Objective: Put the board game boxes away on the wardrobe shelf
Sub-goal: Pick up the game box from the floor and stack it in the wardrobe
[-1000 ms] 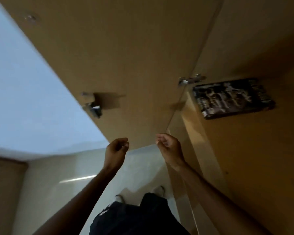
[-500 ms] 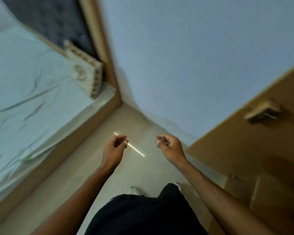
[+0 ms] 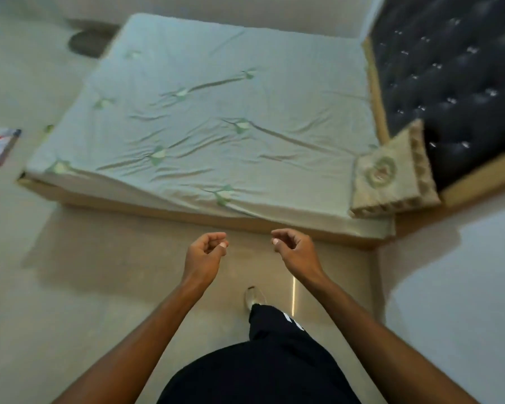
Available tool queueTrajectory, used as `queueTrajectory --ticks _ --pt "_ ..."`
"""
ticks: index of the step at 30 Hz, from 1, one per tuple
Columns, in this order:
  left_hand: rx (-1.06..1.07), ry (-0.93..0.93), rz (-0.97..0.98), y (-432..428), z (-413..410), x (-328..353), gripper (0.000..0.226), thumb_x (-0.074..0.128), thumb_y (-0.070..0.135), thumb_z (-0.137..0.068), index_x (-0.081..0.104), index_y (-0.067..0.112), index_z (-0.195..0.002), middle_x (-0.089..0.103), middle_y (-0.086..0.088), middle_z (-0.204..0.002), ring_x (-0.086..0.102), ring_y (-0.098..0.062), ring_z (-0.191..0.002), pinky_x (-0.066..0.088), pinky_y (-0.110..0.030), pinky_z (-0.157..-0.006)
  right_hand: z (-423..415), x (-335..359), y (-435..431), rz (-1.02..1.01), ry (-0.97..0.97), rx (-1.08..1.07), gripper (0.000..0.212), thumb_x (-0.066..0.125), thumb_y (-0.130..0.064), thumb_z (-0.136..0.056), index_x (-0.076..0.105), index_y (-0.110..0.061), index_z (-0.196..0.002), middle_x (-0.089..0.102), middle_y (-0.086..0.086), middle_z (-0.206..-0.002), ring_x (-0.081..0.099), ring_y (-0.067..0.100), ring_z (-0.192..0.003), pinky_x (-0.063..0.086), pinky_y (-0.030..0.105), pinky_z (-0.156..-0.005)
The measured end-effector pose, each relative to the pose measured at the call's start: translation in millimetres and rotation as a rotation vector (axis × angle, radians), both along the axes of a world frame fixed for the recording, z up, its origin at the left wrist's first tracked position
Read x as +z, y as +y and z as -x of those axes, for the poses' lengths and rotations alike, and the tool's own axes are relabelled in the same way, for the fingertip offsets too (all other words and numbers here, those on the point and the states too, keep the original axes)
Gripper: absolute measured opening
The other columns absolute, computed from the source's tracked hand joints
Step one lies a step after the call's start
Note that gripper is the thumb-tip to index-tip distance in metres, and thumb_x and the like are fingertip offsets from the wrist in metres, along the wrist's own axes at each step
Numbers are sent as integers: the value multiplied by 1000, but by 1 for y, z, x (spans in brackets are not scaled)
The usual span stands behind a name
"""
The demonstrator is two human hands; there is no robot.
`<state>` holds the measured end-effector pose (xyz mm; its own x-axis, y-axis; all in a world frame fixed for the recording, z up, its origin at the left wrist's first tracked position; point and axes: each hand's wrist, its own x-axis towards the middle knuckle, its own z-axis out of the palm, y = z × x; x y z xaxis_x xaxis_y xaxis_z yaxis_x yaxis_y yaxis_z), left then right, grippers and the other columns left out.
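I stand on open floor (image 3: 105, 287) with the near edge of the bed (image 3: 216, 118) just beyond my hands. My left hand (image 3: 206, 253) and right hand (image 3: 293, 252) hang empty, fingers (image 3: 277, 239) loosely curled with gaps between them. A board game box (image 3: 0, 145) lies on the floor far left, well apart from both hands.

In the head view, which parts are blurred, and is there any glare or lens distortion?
Head view: the box on the floor and the headboard are smeared by motion blur; both hands stay fairly sharp. A thin glare streak lies on the floor. The wide-angle lens skews the bed.
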<state>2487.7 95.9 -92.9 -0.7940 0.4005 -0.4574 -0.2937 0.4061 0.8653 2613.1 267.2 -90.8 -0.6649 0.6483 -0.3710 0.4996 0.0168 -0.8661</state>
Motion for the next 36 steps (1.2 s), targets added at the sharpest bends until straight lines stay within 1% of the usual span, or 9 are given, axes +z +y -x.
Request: queueTrajectory --ticks 4,9,13,17,23,26,29,32,36 --pt "211 -6 -9 -23 60 1 22 64 8 -89 69 18 -108 73 -2 -99 67 -13 -92 50 -20 -74 103 0 1 -28 -10 251 18 62 -15 -91 71 -18 -107 71 0 -93 67 10 -87 54 17 -73" --pt "556 -23 -23 -76 137 -6 21 65 7 -88 70 17 -106 74 -3 -97 66 -10 -85 48 -18 -70 239 -8 -34 -44 -40 591 19 61 -17 -91 71 -18 -107 72 0 -96 67 11 -90 55 25 -78" --pt "779 -3 -29 -134 212 -12 19 64 7 -89 70 14 -106 73 -4 -96 65 -11 -81 49 -15 -68 357 -16 -94 -33 -43 768 18 61 -15 -90 71 -16 -106 73 1 -94 68 12 -87 52 21 -73" --pt "909 20 -23 -207 294 -14 17 63 6 -89 70 13 -103 73 -6 -92 63 -11 -75 49 -12 -61 470 -20 -173 -49 -9 914 18 62 -18 -89 72 -18 -105 73 -2 -95 68 8 -89 54 22 -77" --pt "1026 63 -4 -316 430 -4 15 64 4 -88 69 14 -98 72 -8 -91 62 -15 -77 46 -17 -63 620 -7 -285 -53 37 1043 16 63 -17 -90 71 -16 -104 72 1 -89 67 10 -81 53 20 -72" --pt "1062 87 -12 -357 498 3 15 63 3 -88 69 13 -98 71 -9 -91 61 -15 -77 45 -18 -63 693 0 -331 -14 46 1052 16 63 -16 -90 71 -15 -104 72 8 -89 68 20 -84 56 29 -79" --pt "1082 103 -17 -397 574 3 16 62 3 -88 69 16 -96 72 -9 -94 62 -16 -79 46 -19 -65 775 -4 -371 11 55 1079 16 63 -22 -88 71 -21 -102 73 1 -87 69 16 -84 59 35 -83" --pt "1099 101 -24 -435 659 -3 18 63 4 -86 69 18 -95 73 -10 -95 64 -17 -82 47 -22 -67 865 -10 -410 2 76 1108 18 63 -23 -89 71 -23 -104 73 -5 -89 69 9 -85 59 32 -84" --pt "1095 90 -19 -476 760 -3 21 62 2 -85 70 19 -94 73 -8 -94 65 -17 -83 47 -21 -68 970 -5 -456 7 70 1070 17 64 -15 -88 72 -16 -103 74 0 -90 68 9 -82 56 23 -78"
